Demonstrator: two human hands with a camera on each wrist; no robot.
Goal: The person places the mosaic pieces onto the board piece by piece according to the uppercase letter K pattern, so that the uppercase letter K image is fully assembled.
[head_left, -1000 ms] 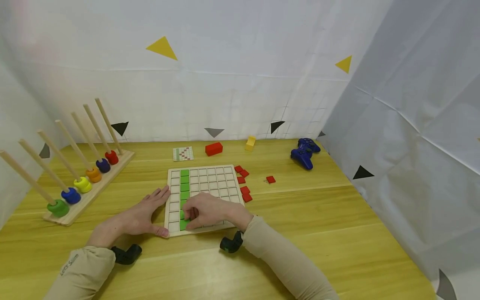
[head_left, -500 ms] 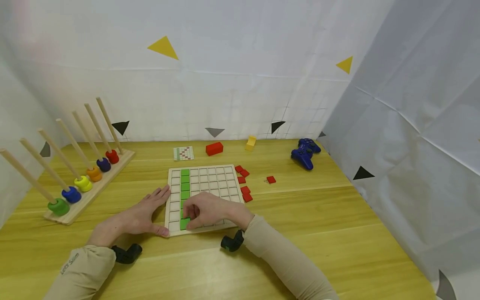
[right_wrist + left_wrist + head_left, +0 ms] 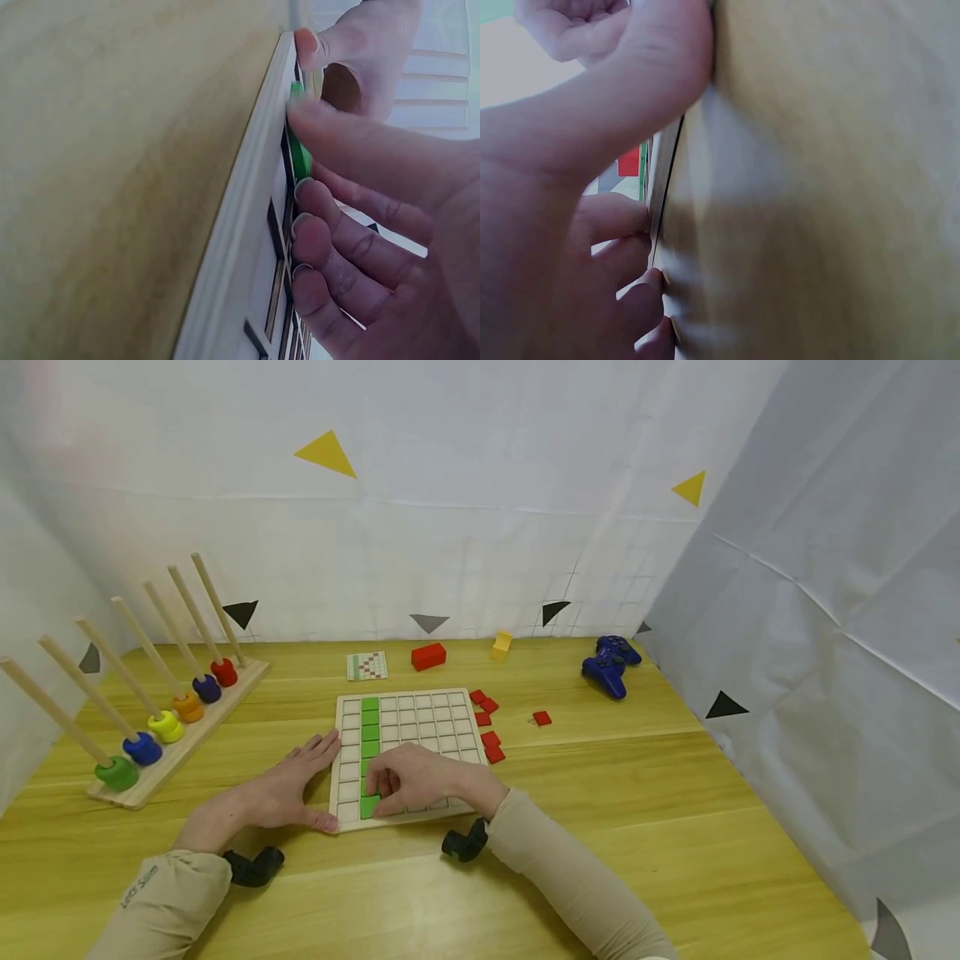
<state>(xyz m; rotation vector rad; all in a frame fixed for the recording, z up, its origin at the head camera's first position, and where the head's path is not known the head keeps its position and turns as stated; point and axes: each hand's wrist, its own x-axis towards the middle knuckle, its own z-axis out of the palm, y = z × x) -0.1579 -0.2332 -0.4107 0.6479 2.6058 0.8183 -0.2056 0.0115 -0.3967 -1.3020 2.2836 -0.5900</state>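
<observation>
A pale wooden grid board lies on the table with a column of green square tiles in its second column from the left. My right hand bends over the near end of that column, hiding some cells. In the right wrist view its thumb and curled fingers pinch a green tile at the board's surface. My left hand rests flat on the table, fingers extended against the board's left edge and the thumb at its near left corner.
Several red tiles lie right of the board. Behind it are a pattern card, a red block and a yellow block. A pegged ring stacker stands left; a blue game controller lies far right.
Green at my right fingertips, which stood out higher a second ago, now shows only as a sliver there. Both hands have hardly moved.
</observation>
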